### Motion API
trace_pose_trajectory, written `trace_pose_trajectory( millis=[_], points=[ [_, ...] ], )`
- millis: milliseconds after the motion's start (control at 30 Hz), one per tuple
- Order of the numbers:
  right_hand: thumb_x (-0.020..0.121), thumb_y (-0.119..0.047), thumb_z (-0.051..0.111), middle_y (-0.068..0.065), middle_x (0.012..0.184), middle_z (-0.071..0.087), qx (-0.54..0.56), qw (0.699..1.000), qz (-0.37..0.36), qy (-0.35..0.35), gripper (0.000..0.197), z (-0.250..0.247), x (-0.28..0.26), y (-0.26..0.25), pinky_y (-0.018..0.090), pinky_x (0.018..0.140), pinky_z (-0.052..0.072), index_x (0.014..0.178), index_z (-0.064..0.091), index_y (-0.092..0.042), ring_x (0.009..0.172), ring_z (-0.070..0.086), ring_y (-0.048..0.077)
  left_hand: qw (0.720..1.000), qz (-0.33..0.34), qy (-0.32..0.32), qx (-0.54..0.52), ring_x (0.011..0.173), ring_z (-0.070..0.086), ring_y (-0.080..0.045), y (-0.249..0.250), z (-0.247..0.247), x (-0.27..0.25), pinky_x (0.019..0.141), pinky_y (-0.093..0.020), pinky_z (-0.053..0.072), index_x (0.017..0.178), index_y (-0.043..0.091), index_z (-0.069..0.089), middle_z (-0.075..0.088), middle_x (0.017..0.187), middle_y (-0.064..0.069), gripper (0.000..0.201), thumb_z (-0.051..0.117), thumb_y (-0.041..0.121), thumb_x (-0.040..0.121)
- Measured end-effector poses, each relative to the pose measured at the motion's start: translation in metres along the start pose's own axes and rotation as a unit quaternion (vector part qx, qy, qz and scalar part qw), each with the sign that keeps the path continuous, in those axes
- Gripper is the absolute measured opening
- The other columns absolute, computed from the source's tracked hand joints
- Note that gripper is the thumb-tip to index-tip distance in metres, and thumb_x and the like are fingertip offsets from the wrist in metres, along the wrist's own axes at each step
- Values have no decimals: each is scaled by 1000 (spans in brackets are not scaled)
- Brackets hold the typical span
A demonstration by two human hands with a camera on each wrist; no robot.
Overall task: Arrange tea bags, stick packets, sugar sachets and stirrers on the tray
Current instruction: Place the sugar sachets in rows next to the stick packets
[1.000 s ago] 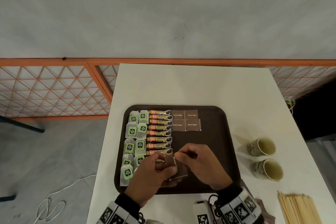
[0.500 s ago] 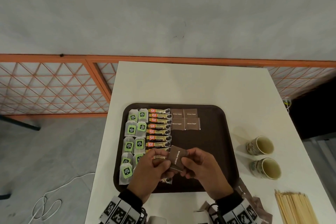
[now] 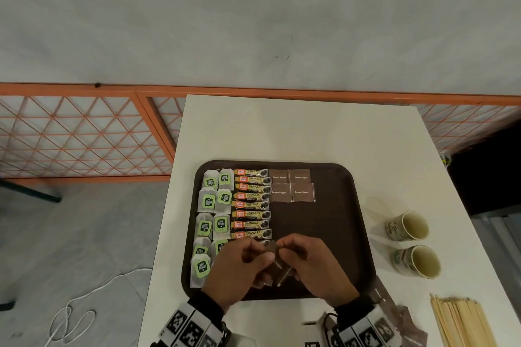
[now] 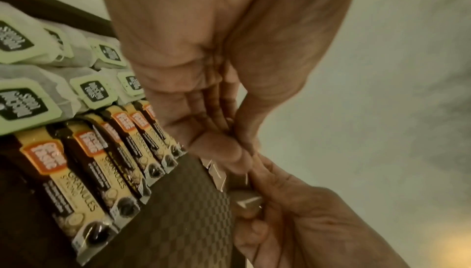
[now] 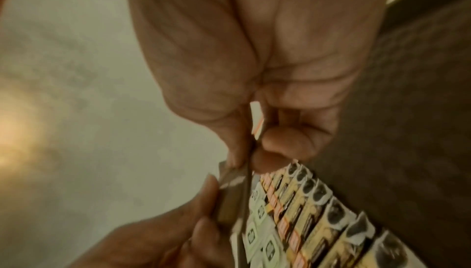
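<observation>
A dark brown tray [image 3: 338, 234] holds two columns of green-tagged tea bags [image 3: 210, 201] at its left. Beside them runs a column of stick packets [image 3: 251, 205], then a small block of brown sugar sachets [image 3: 291, 186] at the far middle. Over the tray's near part my left hand [image 3: 260, 258] and right hand [image 3: 283, 252] meet and pinch a few brown sugar sachets [image 3: 282, 275] between them, held on edge. The right wrist view shows thumb and fingers nipping a thin sachet [image 5: 257, 123]. Wooden stirrers [image 3: 462, 321] lie on the table, near right.
Two empty paper cups [image 3: 408, 225] [image 3: 417, 260] stand on the white table [image 3: 296, 132] right of the tray. Loose brown sachets [image 3: 406, 318] lie by my right wrist. An orange lattice fence [image 3: 84, 135] runs behind; a white cable [image 3: 70, 318] lies on the floor at left.
The held sachets, face-up half a second ago, now stand on edge between my hands. The fingertips have drawn closer together and sit slightly nearer the tray's front edge.
</observation>
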State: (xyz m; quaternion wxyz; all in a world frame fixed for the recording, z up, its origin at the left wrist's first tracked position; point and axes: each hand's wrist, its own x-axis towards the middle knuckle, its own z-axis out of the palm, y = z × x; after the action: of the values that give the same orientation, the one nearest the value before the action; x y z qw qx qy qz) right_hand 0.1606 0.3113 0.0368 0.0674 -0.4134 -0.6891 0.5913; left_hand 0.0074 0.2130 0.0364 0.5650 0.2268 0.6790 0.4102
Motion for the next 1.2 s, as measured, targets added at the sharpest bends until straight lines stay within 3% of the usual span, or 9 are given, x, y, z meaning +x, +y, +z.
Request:
trace_pose_trajectory(
  millis=[133, 300, 400, 633, 833, 933, 1000, 1100, 1200],
  points=[
    [94, -19, 63, 4, 75, 70, 82, 994, 45, 50, 9, 11, 2, 2, 19, 56, 50, 99, 68, -14, 59, 62, 9, 989, -1, 90, -115, 67, 72, -26, -4, 9, 7, 65, -36, 62, 91, 1, 64, 75, 75, -14, 7, 65, 7, 92],
    [91, -16, 66, 3, 68, 69, 123, 977, 109, 136, 7, 5, 24, 17, 20, 54, 47, 92, 72, -12, 58, 58, 10, 970, -59, 107, -209, 74, 73, -29, -14, 17, 10, 72, -39, 62, 96, -2, 63, 75, 83, -19, 11, 64, 8, 92],
    [90, -11, 68, 8, 70, 67, 122, 965, 146, 178, 5, -13, 60, 29, 18, 51, 46, 90, 72, -9, 55, 56, 8, 977, -70, 88, -179, 75, 73, -26, -23, 5, 3, 71, -37, 61, 91, 1, 61, 75, 86, -18, 9, 63, 10, 94],
    [82, -17, 78, 3, 71, 72, 37, 958, 188, 213, 11, -19, 111, 51, 21, 55, 47, 90, 75, -9, 49, 56, 8, 991, -95, 53, -83, 75, 73, -24, -47, -21, -12, 68, -31, 55, 95, -2, 58, 76, 81, -13, 17, 66, 13, 92],
    [83, -21, 77, 5, 80, 73, -23, 948, 198, 249, 9, -12, 113, 48, 9, 43, 43, 85, 70, -16, 53, 64, 11, 993, -100, 42, -40, 80, 75, -21, -51, -26, -20, 67, -28, 54, 93, 1, 58, 77, 81, -10, 16, 67, 15, 91],
    [79, -29, 80, 3, 87, 73, -53, 944, 208, 252, 15, -9, 114, 52, 27, 65, 59, 78, 67, -22, 72, 71, 18, 994, -98, 45, -31, 80, 75, -18, -50, -31, -23, 68, -28, 54, 94, 1, 58, 77, 81, -9, 17, 68, 14, 90],
    [77, -35, 80, 1, 87, 72, -64, 943, 208, 251, 20, -9, 113, 54, 38, 77, 61, 77, 64, -24, 78, 71, 21, 994, -96, 42, -25, 80, 75, -17, -51, -34, -24, 67, -28, 53, 94, 0, 59, 77, 81, -9, 18, 69, 15, 89],
    [78, -44, 76, -1, 86, 70, -56, 943, 186, 269, 24, -11, 106, 53, 42, 79, 60, 79, 60, -26, 78, 71, 21, 995, -91, 33, -12, 79, 74, -16, -53, -39, -28, 66, -27, 52, 93, 3, 61, 77, 81, -7, 16, 69, 16, 89],
    [87, -34, 70, 0, 80, 70, -53, 943, 168, 284, 18, -26, 76, 42, 40, 75, 60, 81, 63, -19, 68, 70, 19, 996, -80, 28, -3, 74, 72, -14, -55, -37, -32, 66, -27, 51, 91, 4, 61, 77, 80, -8, 15, 67, 17, 90]
  ],
)
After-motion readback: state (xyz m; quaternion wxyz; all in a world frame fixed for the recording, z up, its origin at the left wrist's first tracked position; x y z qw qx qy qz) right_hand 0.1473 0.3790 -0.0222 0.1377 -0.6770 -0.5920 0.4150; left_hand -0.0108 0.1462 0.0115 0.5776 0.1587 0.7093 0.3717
